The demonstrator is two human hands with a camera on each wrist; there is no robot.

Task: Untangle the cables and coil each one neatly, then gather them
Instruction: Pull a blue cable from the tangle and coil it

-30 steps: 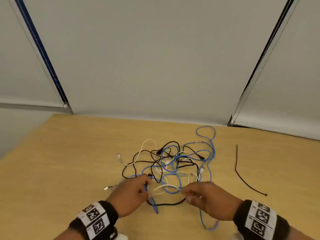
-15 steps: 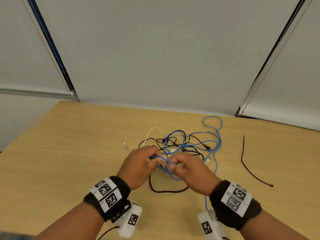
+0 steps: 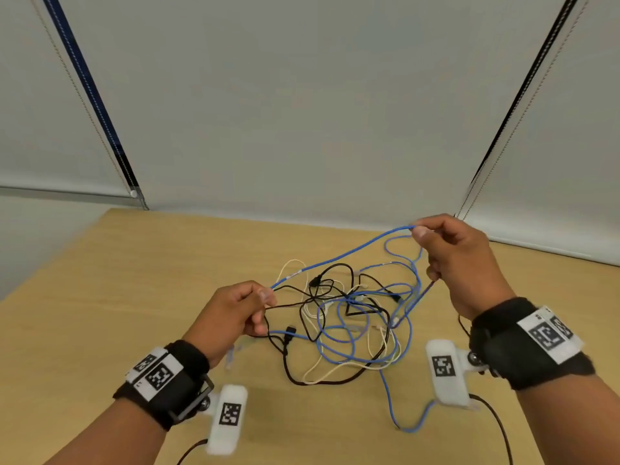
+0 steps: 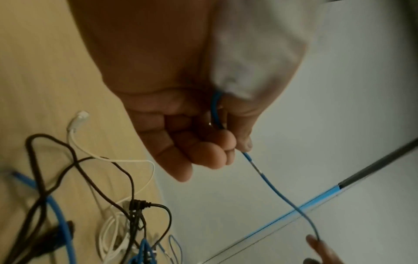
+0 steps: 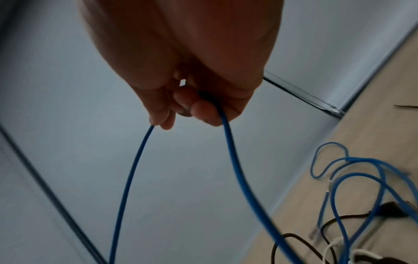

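Note:
A tangle of blue, black and white cables (image 3: 352,317) lies in the middle of the wooden table (image 3: 100,313). A stretch of the blue cable (image 3: 339,256) runs taut in the air between my two hands. My left hand (image 3: 265,297) pinches it low on the left, fingers curled; the left wrist view shows the blue cable (image 4: 267,180) leaving my left hand (image 4: 235,142). My right hand (image 3: 419,231) pinches it higher at the right. In the right wrist view the blue cable (image 5: 233,153) hangs in two strands from my right hand (image 5: 192,114).
A blue cable end (image 3: 402,427) trails toward the table's near edge. A black USB plug (image 3: 290,330) lies by my left hand. Grey roller blinds (image 3: 302,112) with bead chains stand behind the table's far edge. A thin black strand (image 5: 405,106) lies apart at the right.
My hands were close together over the tangle; they have moved apart, the right one rising up and to the right, drawing a length of blue cable out taut between them.

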